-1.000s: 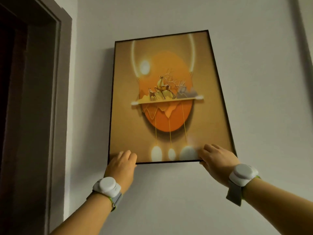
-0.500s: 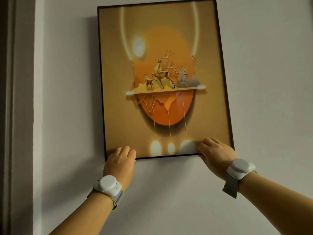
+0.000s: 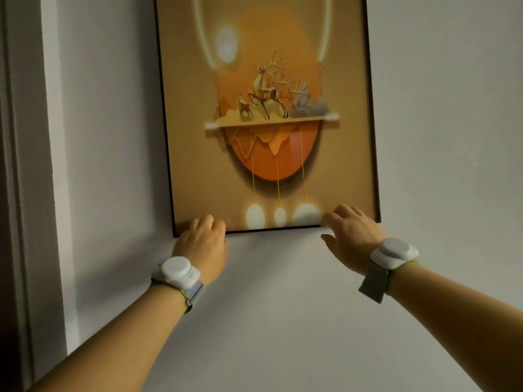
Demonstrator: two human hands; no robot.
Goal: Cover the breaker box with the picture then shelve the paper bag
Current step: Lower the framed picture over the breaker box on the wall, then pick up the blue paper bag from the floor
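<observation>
door frame [image 3: 31, 165] runs down the far left edge, white wall [image 3: 283, 321] right of it. left hand [image 3: 202, 246] is up at the picture's [image 3: 268, 114] bottom-left corner, fingers curled onto the lower frame edge, white wrist device [image 3: 177, 271] on that arm. picture is flat against the wall, upright, black frame, orange deer scene; top edge cut off by the view. right hand [image 3: 349, 234] is at the bottom-right corner, fingers on the front face, thumb spread below the frame edge; second wrist device [image 3: 394, 252] there. hands well apart, one per corner. breaker box and paper bag not visible
</observation>
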